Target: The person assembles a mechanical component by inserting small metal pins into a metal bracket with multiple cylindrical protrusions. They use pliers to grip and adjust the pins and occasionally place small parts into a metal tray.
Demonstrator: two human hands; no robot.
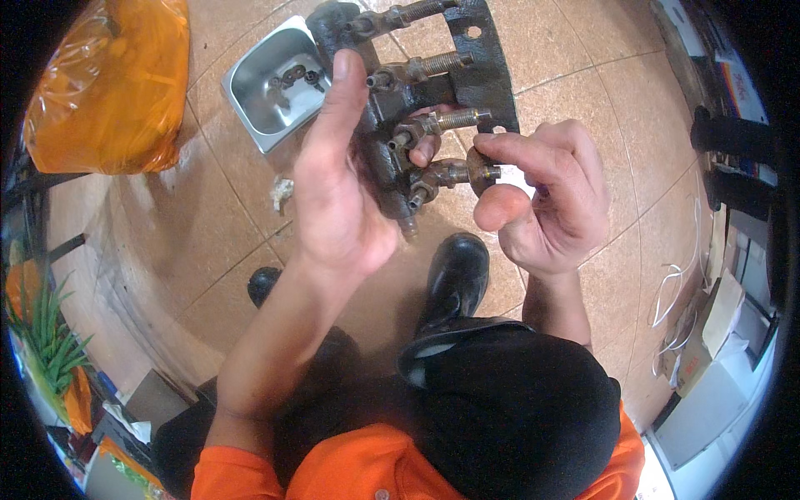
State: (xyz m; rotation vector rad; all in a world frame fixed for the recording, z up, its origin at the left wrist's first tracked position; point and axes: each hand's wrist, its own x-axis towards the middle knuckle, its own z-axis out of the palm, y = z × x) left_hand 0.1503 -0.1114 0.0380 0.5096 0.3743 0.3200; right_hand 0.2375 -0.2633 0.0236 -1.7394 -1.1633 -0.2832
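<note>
A dark, greasy metal manifold (387, 108) with several brass-coloured threaded valves hangs in front of me, above the floor. My left hand (333, 200) is closed around its pipe, thumb along the near side and fingertips showing between the valves. Round the threaded stem of the valve (433, 177) nearest me sits a brownish round disc (481, 171). My right hand (558, 196) is closed on that disc, index finger at its far edge and thumb at its near edge. Across the stem ends, a dark flat plate (492, 71) with holes runs along the far right side.
A steel pan (257, 79) holding small dark metal parts (293, 77) stands beyond my left hand. At the far left is an orange plastic bag (112, 96). A black boot (458, 275) is below the manifold. A white cable (673, 287) and cardboard (700, 342) lie at right.
</note>
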